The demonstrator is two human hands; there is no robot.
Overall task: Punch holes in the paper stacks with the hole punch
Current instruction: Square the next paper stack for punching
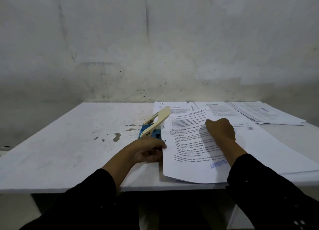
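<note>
A hole punch (153, 124) with a blue base and a raised cream lever stands on the white table (69, 143), just left of a printed paper stack (191, 153). The stack's left edge lies against the punch. My left hand (148, 150) is at the near end of the punch and holds the stack's left edge between thumb and fingers. My right hand (221, 131) rests on top of the stack with curled fingers, its fingertips hidden from view. A blue stamp shows near the stack's lower edge.
More paper stacks lie along the back of the table: one behind the punch (172, 106), one at the back middle (217, 107) and one at the far right (269, 114). Dark stains (116, 136) mark the tabletop left of the punch. A grey wall rises behind.
</note>
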